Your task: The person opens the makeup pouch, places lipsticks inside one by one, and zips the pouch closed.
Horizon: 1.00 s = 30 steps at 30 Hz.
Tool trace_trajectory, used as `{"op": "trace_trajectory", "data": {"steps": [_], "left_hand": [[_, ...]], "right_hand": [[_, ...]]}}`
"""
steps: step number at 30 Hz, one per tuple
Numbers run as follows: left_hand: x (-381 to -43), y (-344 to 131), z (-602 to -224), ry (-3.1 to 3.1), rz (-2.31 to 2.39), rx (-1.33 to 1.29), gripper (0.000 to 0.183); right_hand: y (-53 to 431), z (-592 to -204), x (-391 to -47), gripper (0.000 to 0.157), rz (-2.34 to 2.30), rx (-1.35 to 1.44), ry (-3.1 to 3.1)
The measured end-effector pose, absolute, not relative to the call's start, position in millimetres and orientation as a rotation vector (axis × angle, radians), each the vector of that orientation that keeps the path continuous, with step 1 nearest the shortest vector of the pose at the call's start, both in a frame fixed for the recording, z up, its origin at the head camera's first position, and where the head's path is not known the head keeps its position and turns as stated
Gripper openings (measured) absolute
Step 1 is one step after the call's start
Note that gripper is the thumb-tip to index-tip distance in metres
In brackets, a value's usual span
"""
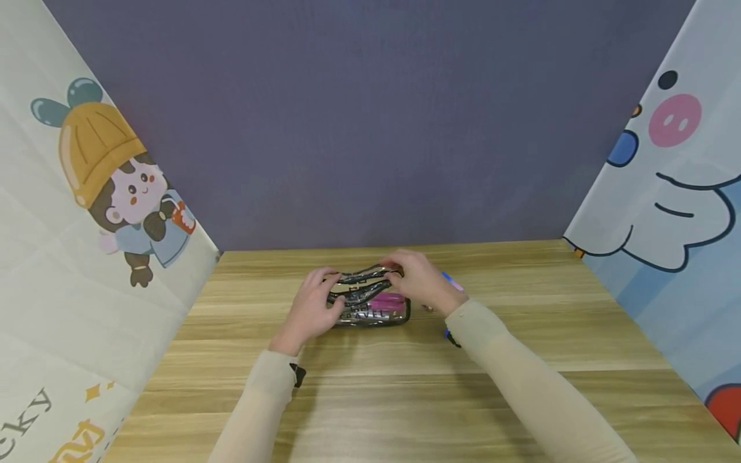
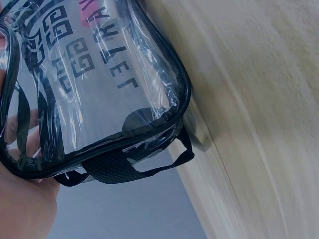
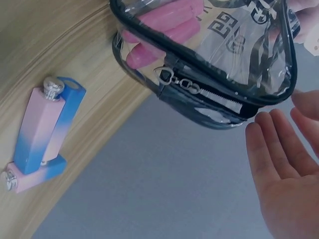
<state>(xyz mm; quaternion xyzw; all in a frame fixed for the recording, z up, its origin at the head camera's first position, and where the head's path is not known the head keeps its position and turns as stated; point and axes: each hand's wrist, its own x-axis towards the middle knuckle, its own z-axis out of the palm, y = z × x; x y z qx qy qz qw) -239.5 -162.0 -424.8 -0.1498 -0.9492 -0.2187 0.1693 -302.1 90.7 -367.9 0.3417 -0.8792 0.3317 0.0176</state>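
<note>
A clear plastic pouch (image 1: 370, 316) with black piping and dark lettering lies on the table, its top spread between both hands. Pink items (image 3: 169, 30) show through the plastic. My left hand (image 1: 312, 308) holds the left end of the mouth, thumb at the near rim, fingers at the far one; in the left wrist view, fingers show through the plastic. At the right end, thumb and index finger of my right hand (image 1: 419, 280) are at the rim, its other fingers (image 3: 266, 144) fairly straight beside the pouch. A zipper slider (image 3: 167, 75) hangs at that end.
Several square pink-and-blue tubes (image 3: 40, 129) with silvery knobs lie just right of the pouch, partly behind the right hand in the head view. A black webbing strap (image 2: 119, 169) loops off the pouch's end. A dark panel (image 1: 370, 128) closes the table's far edge.
</note>
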Motion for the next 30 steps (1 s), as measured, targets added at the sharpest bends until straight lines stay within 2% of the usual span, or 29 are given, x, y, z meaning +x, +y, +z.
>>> {"op": "trace_trajectory", "data": {"steps": [30], "left_hand": [[-239.4, -161.9, -425.0, -2.715, -0.622, -0.408, 0.054]], "right_hand": [[141.4, -381.7, -298.1, 0.026, 0.837, 1.13, -2.742]]}}
